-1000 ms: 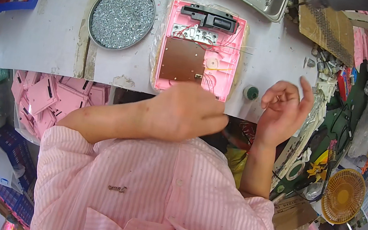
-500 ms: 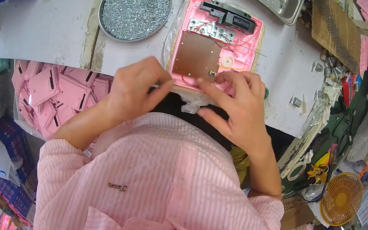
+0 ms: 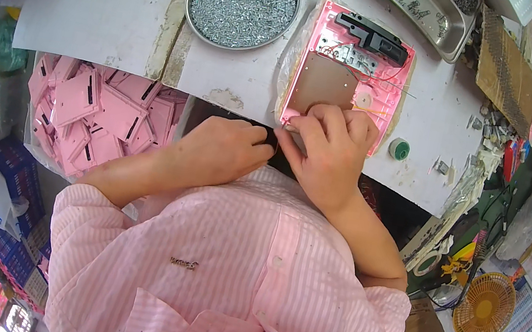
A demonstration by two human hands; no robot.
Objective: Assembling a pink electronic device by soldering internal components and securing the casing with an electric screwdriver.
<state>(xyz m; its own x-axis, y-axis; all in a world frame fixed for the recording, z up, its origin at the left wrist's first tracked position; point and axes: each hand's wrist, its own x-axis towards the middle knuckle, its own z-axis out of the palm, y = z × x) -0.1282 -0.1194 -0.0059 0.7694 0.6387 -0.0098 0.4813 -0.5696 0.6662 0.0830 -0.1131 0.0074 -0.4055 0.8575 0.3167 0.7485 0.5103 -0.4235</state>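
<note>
A pink plastic casing (image 3: 395, 98) lies open on the bench, tilted a little. Inside are a brown circuit board (image 3: 326, 86), a black module (image 3: 374, 39) along its far side, a metal plate (image 3: 347, 54) and thin red wires. At the casing's near left corner, my right hand (image 3: 331, 150) has its thumb and index finger pinched together, the other fingers curled over the near part of the board. What sits in that pinch is too small to name. My left hand (image 3: 230, 149) is closed in front of the bench edge, left of the right hand; its fingertips are partly hidden.
Left of the casing stands a round metal tray (image 3: 243, 4) of small screws. A steel tray (image 3: 441, 19) with springs is at the far right. Pink plastic panels (image 3: 98, 108) fill a box at the left. A green roll (image 3: 399, 148) lies right of the casing.
The whole view has shifted, so the bench things appear farther right. My left hand has drawn back from the casing's near edge; my right thumb has closed toward the index finger at the corner.
</note>
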